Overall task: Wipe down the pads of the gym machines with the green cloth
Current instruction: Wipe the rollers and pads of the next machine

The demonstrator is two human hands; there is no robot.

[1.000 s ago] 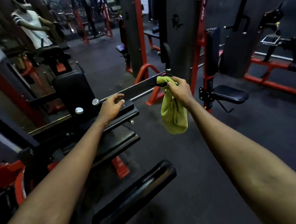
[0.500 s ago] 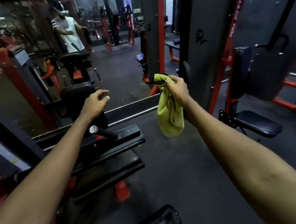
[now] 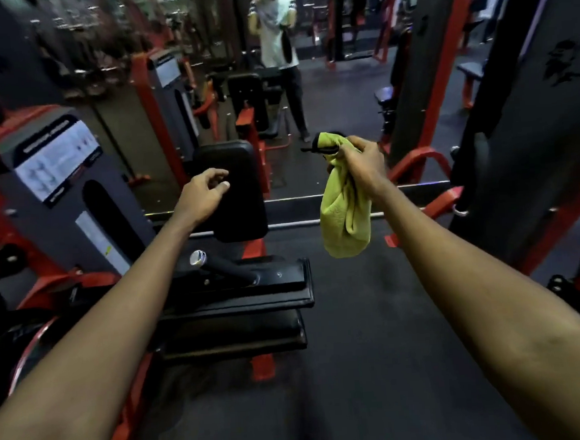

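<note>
My right hand (image 3: 360, 168) grips the top of the green cloth (image 3: 343, 223), which hangs bunched below my fist in mid-air; a small black thing pokes out at the cloth's top. My left hand (image 3: 201, 196) hovers with loosely curled fingers in front of an upright black back pad (image 3: 242, 195), holding nothing. Under it lie the machine's flat black seat pads (image 3: 239, 302) with a chrome-tipped lever (image 3: 198, 259).
A grey and red weight-stack housing (image 3: 70, 187) stands at left. A large mirror (image 3: 324, 90) ahead reflects a person and more machines. A dark upright column with red frame (image 3: 523, 141) is at right. Dark rubber floor (image 3: 376, 351) lies between.
The view has swung left and forward, facing the mirror. My left hand has lifted off the lever and now hovers before the back pad. The cloth stays in my right hand.
</note>
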